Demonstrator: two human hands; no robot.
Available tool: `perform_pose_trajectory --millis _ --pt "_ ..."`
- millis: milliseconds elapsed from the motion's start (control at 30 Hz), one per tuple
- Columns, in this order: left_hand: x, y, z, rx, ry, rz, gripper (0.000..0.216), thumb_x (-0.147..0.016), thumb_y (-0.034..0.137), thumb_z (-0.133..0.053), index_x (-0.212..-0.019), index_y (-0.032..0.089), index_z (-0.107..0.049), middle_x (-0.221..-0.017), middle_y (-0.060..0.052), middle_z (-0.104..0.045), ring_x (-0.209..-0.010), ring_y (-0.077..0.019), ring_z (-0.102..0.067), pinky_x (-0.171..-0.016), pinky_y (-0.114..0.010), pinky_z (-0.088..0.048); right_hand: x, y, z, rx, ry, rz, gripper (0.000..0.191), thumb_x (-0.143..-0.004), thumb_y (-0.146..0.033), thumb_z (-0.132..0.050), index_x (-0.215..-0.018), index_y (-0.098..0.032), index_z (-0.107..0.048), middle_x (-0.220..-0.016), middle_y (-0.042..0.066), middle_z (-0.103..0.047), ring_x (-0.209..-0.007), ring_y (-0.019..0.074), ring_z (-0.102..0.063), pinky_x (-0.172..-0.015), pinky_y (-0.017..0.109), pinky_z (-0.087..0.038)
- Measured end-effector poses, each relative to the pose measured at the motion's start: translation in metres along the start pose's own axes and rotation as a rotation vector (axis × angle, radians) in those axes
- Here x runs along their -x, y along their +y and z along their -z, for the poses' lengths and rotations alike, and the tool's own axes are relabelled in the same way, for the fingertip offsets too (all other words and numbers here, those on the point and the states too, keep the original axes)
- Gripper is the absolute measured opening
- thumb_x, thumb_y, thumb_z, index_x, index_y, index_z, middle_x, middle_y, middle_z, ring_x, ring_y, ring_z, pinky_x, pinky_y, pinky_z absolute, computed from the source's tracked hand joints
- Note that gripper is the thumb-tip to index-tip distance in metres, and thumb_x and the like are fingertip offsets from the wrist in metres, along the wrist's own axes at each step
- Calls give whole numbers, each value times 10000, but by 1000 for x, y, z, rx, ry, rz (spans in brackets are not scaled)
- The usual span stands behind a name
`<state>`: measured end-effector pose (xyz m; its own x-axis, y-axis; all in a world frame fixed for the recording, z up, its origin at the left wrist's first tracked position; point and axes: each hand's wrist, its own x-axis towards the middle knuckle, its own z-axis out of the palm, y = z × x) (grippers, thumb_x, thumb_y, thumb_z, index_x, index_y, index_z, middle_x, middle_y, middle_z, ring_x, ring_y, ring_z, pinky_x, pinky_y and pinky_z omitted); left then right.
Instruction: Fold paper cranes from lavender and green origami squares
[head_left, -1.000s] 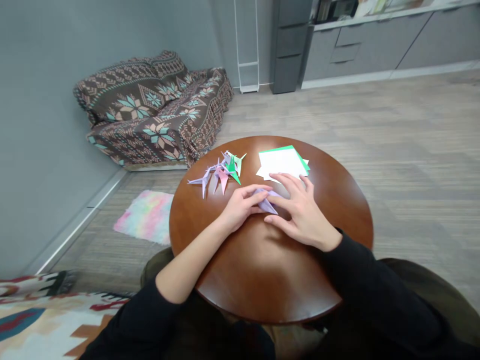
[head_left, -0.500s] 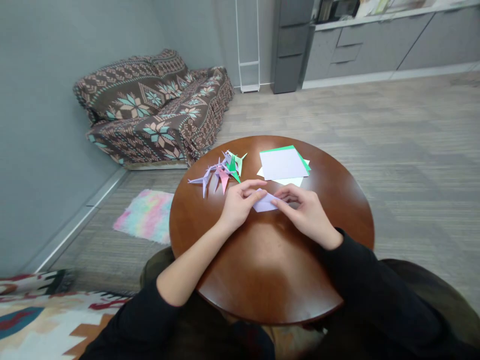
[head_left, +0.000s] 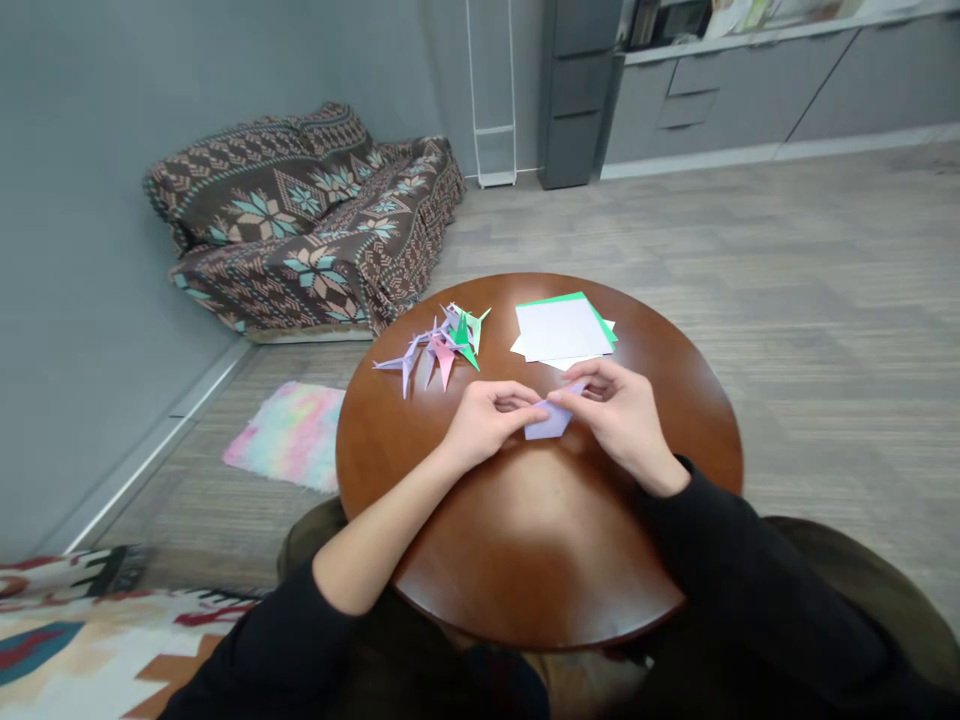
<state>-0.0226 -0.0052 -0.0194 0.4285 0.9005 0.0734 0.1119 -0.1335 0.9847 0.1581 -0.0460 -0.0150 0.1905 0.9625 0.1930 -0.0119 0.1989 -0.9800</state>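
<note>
A small folded sheet of lilac origami paper (head_left: 547, 428) is between my two hands, over the middle of the round table. My left hand (head_left: 491, 420) pinches its left side, thumb on top. With thumb and fingers, my right hand (head_left: 619, 410) grips the upper right part, which tilts up off the rest. Fingers cover parts of the folds. Beyond my left hand lies a cluster of folded paper cranes (head_left: 442, 345) in lilac, pink and green. A stack of square paper sheets (head_left: 564, 330), lilac on top with green and white below, lies just past my right hand.
The round brown table (head_left: 540, 560) has a glossy top. A sofa under a patterned cover (head_left: 315, 220) stands at the back left, near a fluffy pastel mat (head_left: 289, 435) on the floor. Grey cabinets (head_left: 720, 105) line the back right.
The lilac paper has shifted slightly right and towards me, and its right part is now lifted. My right hand has risen a little; my left hand has moved slightly nearer me.
</note>
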Motion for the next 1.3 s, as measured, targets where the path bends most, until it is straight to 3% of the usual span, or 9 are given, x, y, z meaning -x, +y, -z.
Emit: perform_pose_trajectory --millis 167,300,400,567,800,1000,1133,1300 --pt "-2 -2 1 19 28 37 243 -686 335 -873 -799 139 -784 -765 -76 -791 -680 -202 -724 -641 -279 -539 -9 8 8 -37 201 60 263 -661 -310 -896 -792 -201 -696 -687 0 -690 -640 170 -652 -657 323 -550" --pt "-3 -5 4 76 74 84 289 -671 349 -879 -824 130 -770 -728 -74 -776 -638 -203 -710 -618 -296 -551 -14 12 13 -30 287 108 245 -749 -383 -844 -806 -203 -688 -748 4 -678 -694 169 -651 -721 349 -585" --pt "-6 -6 5 162 111 83 350 -652 358 -891 -878 128 -753 -790 -79 -788 -698 -218 -732 -683 -327 -588 -11 11 11 -29 137 71 252 -802 -419 -800 -850 -203 -679 -817 18 -694 -760 180 -679 -730 343 -595" --pt "-7 -4 4 214 81 -17 463 -612 329 -923 -987 134 -734 -975 -97 -797 -847 -223 -755 -861 -363 -597 -1 5 0 -6 -115 48 316 -777 -370 -837 -960 -208 -637 -917 44 -736 -836 205 -717 -782 355 -587" --pt "-5 -4 5 100 -7 78 383 -706 406 -873 -931 118 -760 -858 -104 -801 -770 -222 -756 -787 -343 -612 -3 8 2 52 -85 83 303 -789 -375 -819 -910 -218 -590 -809 15 -702 -748 189 -700 -701 334 -578" --pt "-6 -8 6 199 -19 144 413 -718 465 -860 -929 123 -766 -822 -94 -792 -741 -202 -752 -768 -334 -631 -5 12 6 112 -97 88 231 -828 -363 -774 -903 -214 -613 -895 32 -705 -752 200 -712 -690 353 -581" --pt "-7 -10 7 223 -5 177 447 -708 482 -866 -965 133 -758 -850 -90 -789 -754 -198 -753 -775 -338 -634 -4 12 6 103 -159 111 176 -854 -343 -729 -834 -210 -616 -968 54 -725 -848 221 -714 -776 389 -595" --pt "-6 -6 5 336 -33 231 500 -786 601 -760 -981 141 -733 -934 -109 -780 -775 -188 -754 -737 -308 -627 -4 13 5 109 -181 125 104 -851 -277 -701 -814 -206 -633 -995 64 -718 -880 224 -704 -777 383 -602"
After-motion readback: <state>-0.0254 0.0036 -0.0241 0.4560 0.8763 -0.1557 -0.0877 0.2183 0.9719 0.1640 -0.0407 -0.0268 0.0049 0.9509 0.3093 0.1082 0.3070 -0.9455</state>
